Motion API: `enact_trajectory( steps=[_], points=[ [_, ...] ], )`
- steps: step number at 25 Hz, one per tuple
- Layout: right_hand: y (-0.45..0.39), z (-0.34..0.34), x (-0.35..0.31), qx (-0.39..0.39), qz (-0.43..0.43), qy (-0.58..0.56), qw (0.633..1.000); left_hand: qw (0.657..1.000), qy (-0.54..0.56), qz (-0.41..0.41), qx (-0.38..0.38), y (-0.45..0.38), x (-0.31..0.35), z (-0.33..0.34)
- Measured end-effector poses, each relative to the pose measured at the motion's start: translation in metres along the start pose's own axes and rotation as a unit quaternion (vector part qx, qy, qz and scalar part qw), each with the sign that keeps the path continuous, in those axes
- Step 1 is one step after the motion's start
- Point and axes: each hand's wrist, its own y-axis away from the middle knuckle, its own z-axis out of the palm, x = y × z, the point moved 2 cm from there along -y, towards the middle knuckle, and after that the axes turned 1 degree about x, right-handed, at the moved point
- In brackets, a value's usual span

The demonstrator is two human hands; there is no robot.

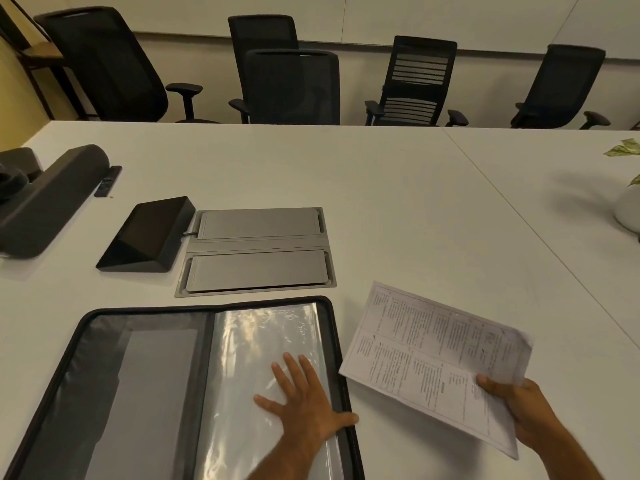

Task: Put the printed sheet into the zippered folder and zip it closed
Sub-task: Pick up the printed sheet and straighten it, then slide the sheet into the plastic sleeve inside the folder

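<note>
The zippered folder (104, 358) lies open on the white table, black-edged with a grey left half and clear plastic sleeves on its right half. My left hand (304, 396) rests flat on the sleeves, fingers spread, thumb over the folder's right edge. To the right of the folder, my right hand (516, 407) holds the printed sheet (433, 362) by its near right corner, thumb on top. The sheet hovers tilted above the table, apart from the folder.
A grey cable hatch (256, 251) is set in the table just beyond the folder, with a black wedge-shaped screen (145, 233) to its left. A dark speaker bar (48, 199) and remote (108, 180) lie far left. A potted plant (628, 202) stands far right. Office chairs (291, 88) line the far edge.
</note>
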Motion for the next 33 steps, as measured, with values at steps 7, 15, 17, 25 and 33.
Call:
enact_trajectory(
  steps=[7, 15, 17, 25, 33],
  points=[
    [-0.002, 0.010, 0.000, -0.005, -0.013, -0.022, 1.000, 0.991, -0.108, 0.058, -0.046, 0.008, -0.003, 0.006],
    [0.004, 0.019, 0.001, -0.010, -0.009, -0.010, 1.000, 0.938, -0.287, 0.190, -0.047, 0.036, -0.025, 0.014],
    [0.006, 0.018, 0.003, -0.010, -0.006, -0.008, 1.000, 0.915, -0.319, 0.244, -0.026, 0.038, -0.035, 0.013],
    [0.010, 0.019, 0.009, -0.019, 0.010, 0.016, 1.000, 0.796, -0.409, 0.446, -0.024, 0.018, -0.097, -0.020],
    [0.014, 0.026, 0.013, -0.024, 0.015, 0.022, 0.999, 0.801, -0.334, 0.496, -0.026, 0.004, -0.126, -0.036]
  ],
)
